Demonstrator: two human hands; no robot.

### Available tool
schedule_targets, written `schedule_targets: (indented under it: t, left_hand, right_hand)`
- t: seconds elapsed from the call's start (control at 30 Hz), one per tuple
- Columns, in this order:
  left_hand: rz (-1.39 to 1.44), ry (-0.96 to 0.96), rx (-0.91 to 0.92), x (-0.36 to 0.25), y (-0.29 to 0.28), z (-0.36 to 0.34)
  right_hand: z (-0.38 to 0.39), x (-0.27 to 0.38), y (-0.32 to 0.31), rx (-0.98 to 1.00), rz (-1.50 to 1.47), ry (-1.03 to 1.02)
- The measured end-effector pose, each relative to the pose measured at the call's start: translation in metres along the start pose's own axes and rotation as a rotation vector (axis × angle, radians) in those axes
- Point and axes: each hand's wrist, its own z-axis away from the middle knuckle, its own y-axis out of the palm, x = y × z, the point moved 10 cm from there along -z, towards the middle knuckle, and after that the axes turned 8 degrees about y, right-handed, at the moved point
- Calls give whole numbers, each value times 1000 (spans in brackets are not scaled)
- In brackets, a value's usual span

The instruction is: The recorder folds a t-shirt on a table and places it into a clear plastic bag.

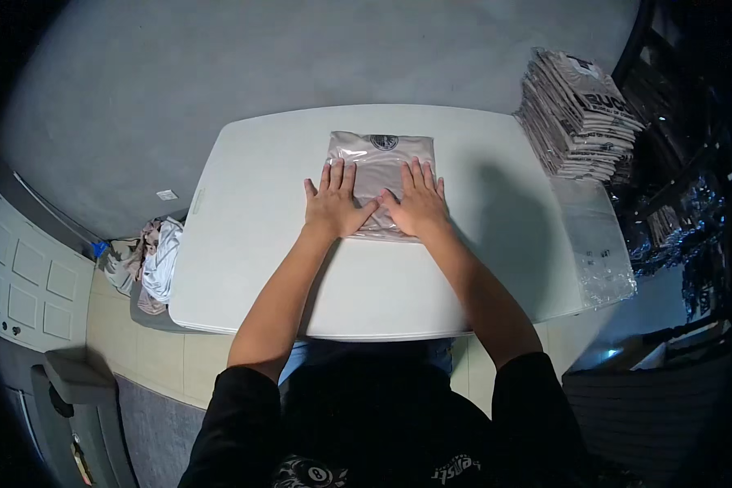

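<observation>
A folded beige-pink garment in a clear plastic bag (pixel 378 150) lies flat on the white table (pixel 260 154), a round dark emblem showing at its upper edge. My left hand (pixel 333 203) rests flat on the left part of the package, fingers spread and pointing away from me. On the right part, my right hand (pixel 415 200) also lies open, its fingers spread. The two thumbs point inward and almost meet over the middle of the package. Part of the package is covered by my hands.
A tall stack of bagged beige garments (pixel 577 114) stands at the table's back right, with clear plastic bags (pixel 594 244) below it. Loose cloths (pixel 159 260) are heaped beside the left edge. A white door (pixel 32 268) and grey seat (pixel 73 382) are at left. Dark shiny clutter fills the far right.
</observation>
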Motion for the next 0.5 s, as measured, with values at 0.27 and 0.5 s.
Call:
schedule_targets:
  t: [0.27, 0.5]
  left_hand:
    - [35, -73, -25, 18, -6, 11]
    - [54, -113, -6, 35, -2, 21]
  right_hand:
    - [1, -7, -3, -48, -7, 7]
    - [11, -22, -7, -22, 27, 9]
